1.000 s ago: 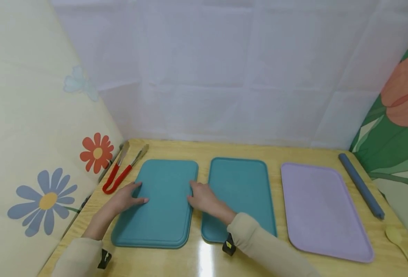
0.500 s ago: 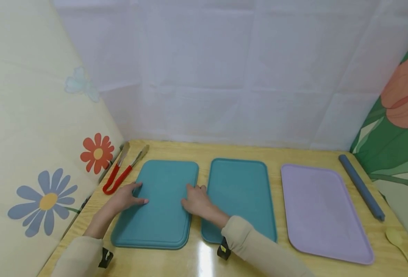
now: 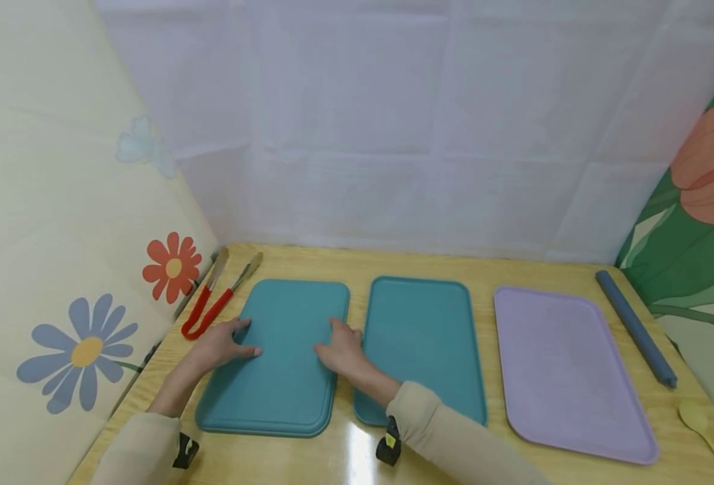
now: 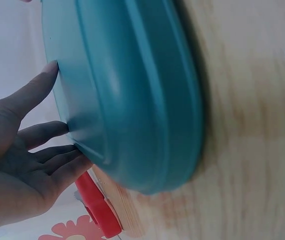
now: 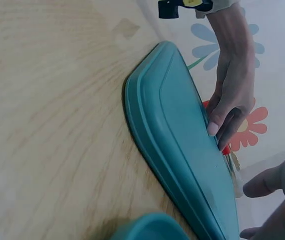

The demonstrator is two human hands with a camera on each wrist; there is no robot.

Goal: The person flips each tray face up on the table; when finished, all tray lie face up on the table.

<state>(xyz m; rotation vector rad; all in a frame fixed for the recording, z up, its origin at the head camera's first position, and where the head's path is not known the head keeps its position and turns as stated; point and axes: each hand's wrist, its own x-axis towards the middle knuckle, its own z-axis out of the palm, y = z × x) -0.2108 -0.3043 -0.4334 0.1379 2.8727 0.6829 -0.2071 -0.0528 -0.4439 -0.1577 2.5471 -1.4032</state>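
Observation:
A teal tray (image 3: 281, 391) lies with a flat face upward at the left of the table, its stepped edge showing in the left wrist view. My left hand (image 3: 216, 347) touches its left side, thumb on top and fingers at the edge; the fingers are fairly straight in the left wrist view. Over the right edge of the same tray is my right hand (image 3: 343, 350), thumb and index finger spread toward its top. Partly under my right forearm sits a second teal tray (image 3: 420, 330), rim up.
Red-handled tongs (image 3: 216, 303) lie behind my left hand by the flowered wall cloth. A lilac tray (image 3: 566, 370) is on the right, with a grey-blue rolling-pin-like rod (image 3: 636, 328) and a pale yellow spoon (image 3: 694, 419) beyond it. A white cloth (image 3: 393, 135) hangs behind.
My right hand has shifted slightly left from the tray's right edge, its thumb and index finger now further over the top. The left hand and the trays stay put.

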